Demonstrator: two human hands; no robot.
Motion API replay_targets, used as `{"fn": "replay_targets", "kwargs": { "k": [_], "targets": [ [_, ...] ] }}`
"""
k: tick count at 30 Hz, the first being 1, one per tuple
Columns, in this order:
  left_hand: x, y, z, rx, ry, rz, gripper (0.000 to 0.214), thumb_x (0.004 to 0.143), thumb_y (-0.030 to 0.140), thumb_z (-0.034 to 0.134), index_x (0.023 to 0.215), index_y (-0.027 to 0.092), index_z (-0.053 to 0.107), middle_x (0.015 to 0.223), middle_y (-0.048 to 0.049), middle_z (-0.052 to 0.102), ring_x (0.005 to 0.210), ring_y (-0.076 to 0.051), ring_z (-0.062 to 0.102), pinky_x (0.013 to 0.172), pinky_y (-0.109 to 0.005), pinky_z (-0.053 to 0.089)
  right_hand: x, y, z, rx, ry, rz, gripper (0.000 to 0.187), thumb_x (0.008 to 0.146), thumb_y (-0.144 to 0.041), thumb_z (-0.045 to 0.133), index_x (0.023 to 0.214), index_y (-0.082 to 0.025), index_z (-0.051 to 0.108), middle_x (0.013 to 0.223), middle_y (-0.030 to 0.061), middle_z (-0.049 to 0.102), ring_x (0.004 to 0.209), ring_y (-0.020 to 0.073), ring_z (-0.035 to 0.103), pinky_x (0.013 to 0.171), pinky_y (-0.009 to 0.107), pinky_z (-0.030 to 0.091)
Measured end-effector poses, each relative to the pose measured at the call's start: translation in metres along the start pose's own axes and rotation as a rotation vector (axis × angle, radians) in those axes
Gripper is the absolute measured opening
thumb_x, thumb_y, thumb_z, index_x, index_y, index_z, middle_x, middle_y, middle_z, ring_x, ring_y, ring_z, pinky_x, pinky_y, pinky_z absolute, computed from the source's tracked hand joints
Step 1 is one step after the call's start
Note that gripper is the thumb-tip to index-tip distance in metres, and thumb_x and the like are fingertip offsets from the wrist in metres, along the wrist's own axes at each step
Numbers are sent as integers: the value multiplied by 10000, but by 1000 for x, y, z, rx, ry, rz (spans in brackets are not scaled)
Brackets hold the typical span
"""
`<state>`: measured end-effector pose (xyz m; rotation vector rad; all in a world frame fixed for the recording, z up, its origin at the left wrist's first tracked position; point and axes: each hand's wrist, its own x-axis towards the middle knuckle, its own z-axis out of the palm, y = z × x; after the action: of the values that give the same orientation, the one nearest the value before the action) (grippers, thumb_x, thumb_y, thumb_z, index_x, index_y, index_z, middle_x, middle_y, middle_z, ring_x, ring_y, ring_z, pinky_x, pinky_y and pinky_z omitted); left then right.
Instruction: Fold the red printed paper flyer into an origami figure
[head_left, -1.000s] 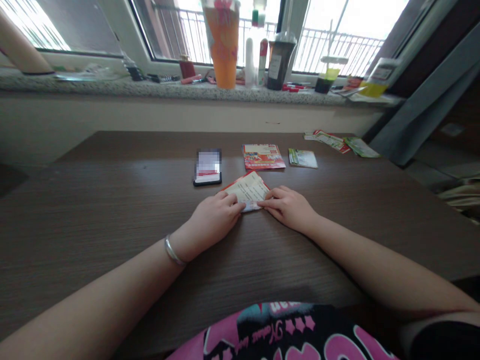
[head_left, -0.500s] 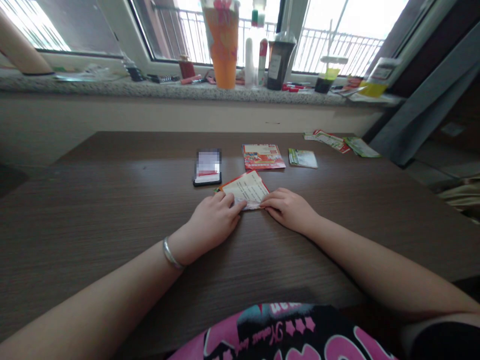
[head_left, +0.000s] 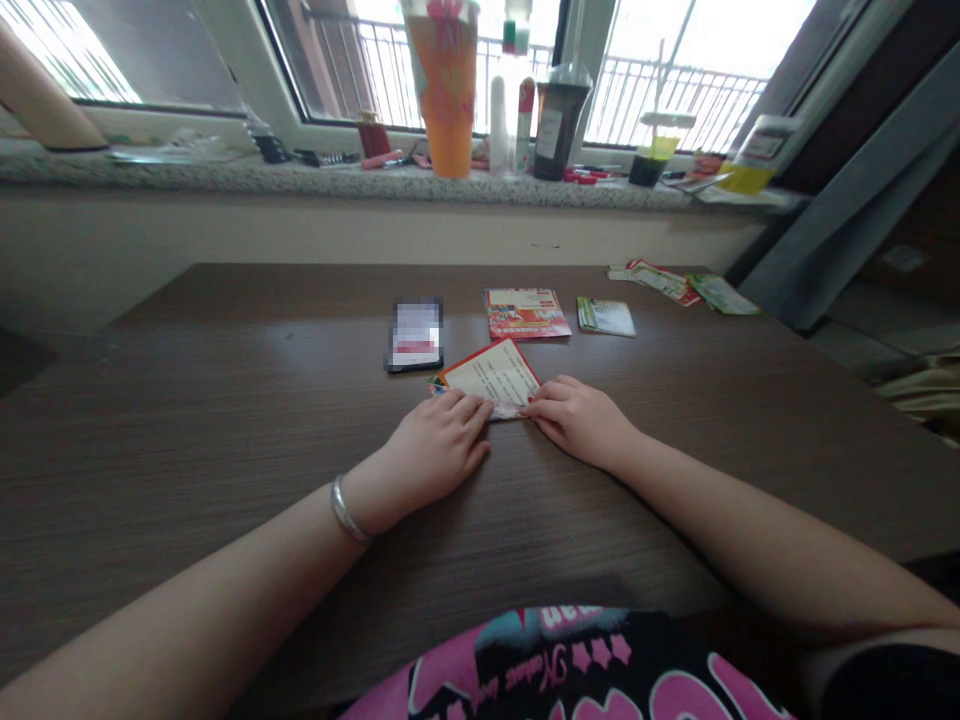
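Note:
A cream printed sheet of paper with a red edge (head_left: 491, 372) lies tilted on the table, its near edge folded over. My left hand (head_left: 439, 445), with a silver bangle at the wrist, rests flat on the near left part of the sheet, fingers stretched along the fold. At the near right corner, my right hand (head_left: 577, 415) pinches the paper between thumb and fingers. Just beyond the sheet are a phone-like device (head_left: 415, 336) with a blurred screen and a stack of red printed leaflets (head_left: 527, 314).
Right of the leaflets lies a small green-and-white stack of papers (head_left: 606, 316). More printed papers (head_left: 664, 281) sit at the far right of the brown table (head_left: 225, 420). Cups, bottles and pens stand along the granite windowsill (head_left: 337, 180).
My left hand has shifted slightly along the fold; its thumb has come off the paper toward me, and the fingers now lie flatter. My right hand has stayed at the corner.

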<state>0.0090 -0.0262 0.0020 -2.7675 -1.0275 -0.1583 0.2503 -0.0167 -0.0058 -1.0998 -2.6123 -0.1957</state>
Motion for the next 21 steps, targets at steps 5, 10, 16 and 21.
{"fn": "replay_targets", "kwargs": {
  "k": [5,10,16,21],
  "targets": [
    [0,2,-4,17,-1,4,442,965,358,399,1379,213,450,1160,-121,576,1056,-268,537,928,-420,449,0,0,1,15,20,13,205,928,-224,501,978,-212,700,924,62,673,873,181,567,774,292,445],
    [-1,2,-3,-1,-2,-28,441,955,368,417,1380,255,447,1170,-121,555,1068,-276,527,918,-435,453,0,0,1,2,11,18,177,921,-226,510,937,-206,685,877,50,660,827,172,552,736,280,425],
    [0,3,-4,-27,20,-24,427,950,346,434,1361,235,471,1171,-121,564,1084,-275,525,934,-442,445,0,0,1,26,6,22,192,926,-230,499,931,-205,689,897,55,658,866,185,554,765,288,438],
    [2,2,-2,-75,37,70,410,963,315,411,1333,159,497,1225,-119,578,1142,-253,510,1005,-423,411,1,2,2,91,18,31,192,918,-215,509,897,-194,699,899,64,663,875,185,567,804,301,455]
  ]
}}
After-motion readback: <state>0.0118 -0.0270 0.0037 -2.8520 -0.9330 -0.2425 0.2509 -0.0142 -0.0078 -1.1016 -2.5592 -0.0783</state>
